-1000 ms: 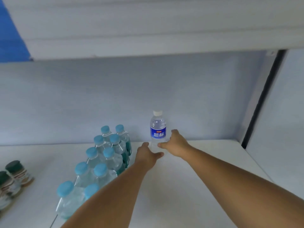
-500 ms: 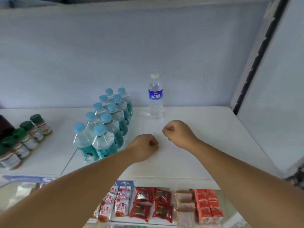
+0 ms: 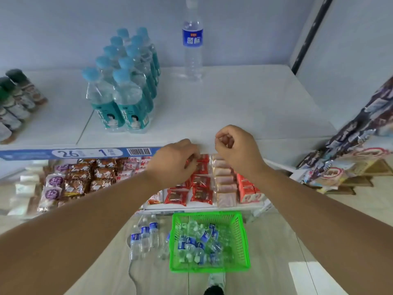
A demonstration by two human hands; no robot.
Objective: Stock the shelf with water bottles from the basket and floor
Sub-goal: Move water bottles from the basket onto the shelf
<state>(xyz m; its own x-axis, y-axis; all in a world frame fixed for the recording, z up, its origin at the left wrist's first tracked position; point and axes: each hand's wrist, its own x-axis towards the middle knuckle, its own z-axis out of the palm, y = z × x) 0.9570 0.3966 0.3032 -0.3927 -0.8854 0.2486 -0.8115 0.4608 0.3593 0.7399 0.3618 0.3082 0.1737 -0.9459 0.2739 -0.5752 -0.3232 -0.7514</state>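
The water bottles (image 3: 200, 241) lie jumbled inside the green basket (image 3: 209, 268) on the floor, and a few more floor bottles (image 3: 144, 237) stand upright just left of the basket. One bottle (image 3: 192, 45) already stands on the shelf (image 3: 244, 103), high above the basket. Full, thin-walled plastic like this is likely moderately heavy, smooth and slightly yielding, so a wrap around the labelled waist, below the shoulder, should hold best; the tangled ones may shift when one is lifted. The left hand (image 3: 174, 160) and right hand (image 3: 236, 150) hang well above the basket, their fingers (image 3: 225, 139) curled in on nothing, far from any bottle.
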